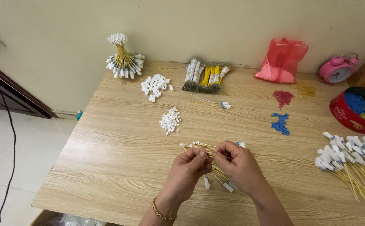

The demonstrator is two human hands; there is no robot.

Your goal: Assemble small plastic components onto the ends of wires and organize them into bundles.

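Note:
My left hand [188,169] and my right hand [237,165] meet over the near middle of the wooden table [119,167]. Both pinch a small bunch of thin yellow wires [195,146] with white connectors at the ends. The wire ends poke out to the left of my fingers, and some white connectors [207,183] hang below my hands. A gold bracelet sits on my left wrist. A small pile of white plastic housings [170,120] lies just beyond my hands.
A larger white housing pile [155,86], a standing yellow wire bundle [124,58], flat wire bundles [205,77], red beads [283,97], blue beads [280,122], a red bag [283,60], a pink alarm clock [337,69], a red tin [356,109], finished wires [352,163].

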